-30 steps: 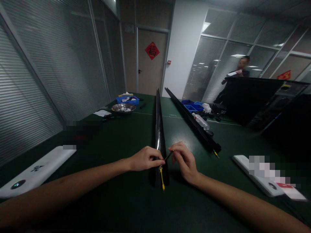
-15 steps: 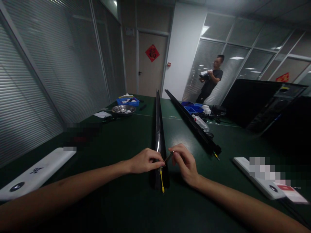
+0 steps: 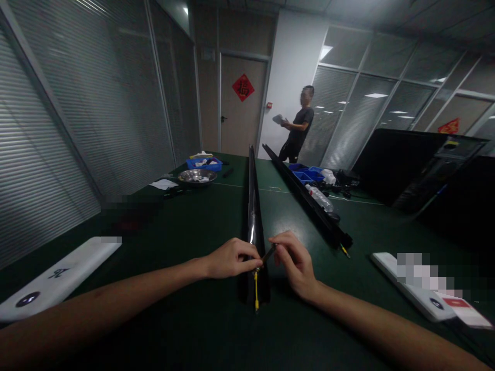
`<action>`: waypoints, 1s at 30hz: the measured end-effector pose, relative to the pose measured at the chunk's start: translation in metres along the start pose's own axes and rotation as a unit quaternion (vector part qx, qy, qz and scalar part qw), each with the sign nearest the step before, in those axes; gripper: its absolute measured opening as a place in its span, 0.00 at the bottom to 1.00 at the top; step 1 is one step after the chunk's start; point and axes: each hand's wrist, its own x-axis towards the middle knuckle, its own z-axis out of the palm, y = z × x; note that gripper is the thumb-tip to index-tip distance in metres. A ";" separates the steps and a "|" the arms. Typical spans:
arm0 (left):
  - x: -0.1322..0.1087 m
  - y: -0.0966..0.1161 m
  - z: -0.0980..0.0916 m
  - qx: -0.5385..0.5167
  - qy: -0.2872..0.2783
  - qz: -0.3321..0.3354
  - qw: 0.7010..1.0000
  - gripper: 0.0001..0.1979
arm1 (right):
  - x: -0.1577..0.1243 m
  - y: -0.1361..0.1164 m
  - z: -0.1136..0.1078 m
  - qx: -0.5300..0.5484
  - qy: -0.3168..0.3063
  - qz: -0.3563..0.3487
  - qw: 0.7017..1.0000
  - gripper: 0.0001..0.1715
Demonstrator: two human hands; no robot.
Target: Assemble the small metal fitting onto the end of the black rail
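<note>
A long black rail (image 3: 252,206) lies along the green table (image 3: 193,226), running away from me. A yellow cable (image 3: 256,288) hangs out of its near end. My left hand (image 3: 230,257) pinches the near end of the rail where the cable comes out. My right hand (image 3: 294,260) is closed on a thin dark tool (image 3: 268,253), whose tip points at the same spot. The two hands are almost touching.
A second black rail (image 3: 309,201) lies to the right with a plastic bottle (image 3: 320,197) and blue bins (image 3: 305,174). White flat devices lie at left (image 3: 58,275) and right (image 3: 413,283). A metal bowl (image 3: 196,176) sits far left. A person (image 3: 296,126) stands by the door.
My hands have stayed at the rail's end with hardly any shift. The person in the background has walked from the right towards the door on the left.
</note>
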 end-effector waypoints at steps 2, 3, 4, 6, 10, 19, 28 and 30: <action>0.000 0.000 0.000 -0.002 -0.001 -0.006 1.000 0.13 | -0.001 0.002 0.000 0.001 -0.001 -0.004 1.000 0.13; 0.000 0.000 0.000 -0.003 -0.003 -0.009 1.000 0.13 | -0.001 0.003 -0.001 0.002 -0.001 -0.007 1.000 0.13; 0.000 0.001 0.000 -0.003 -0.005 -0.011 1.000 0.13 | -0.001 0.003 -0.001 0.004 -0.002 -0.010 1.000 0.13; 0.000 0.000 0.000 -0.004 -0.006 -0.011 1.000 0.13 | -0.001 0.003 -0.001 0.003 -0.002 -0.013 1.000 0.13; 0.000 -0.001 -0.001 -0.007 -0.007 -0.003 1.000 0.13 | -0.001 0.000 0.000 0.001 0.006 0.002 1.000 0.13; 0.000 0.000 -0.001 -0.017 -0.010 -0.012 1.000 0.14 | -0.001 0.001 -0.001 0.003 -0.003 -0.003 1.000 0.14; 0.000 0.001 0.000 -0.014 -0.001 0.003 1.000 0.14 | -0.001 -0.002 0.000 -0.001 0.003 -0.008 1.000 0.13; 0.001 -0.001 0.001 -0.013 0.002 0.001 1.000 0.14 | -0.001 -0.002 0.000 -0.002 0.004 -0.004 1.000 0.13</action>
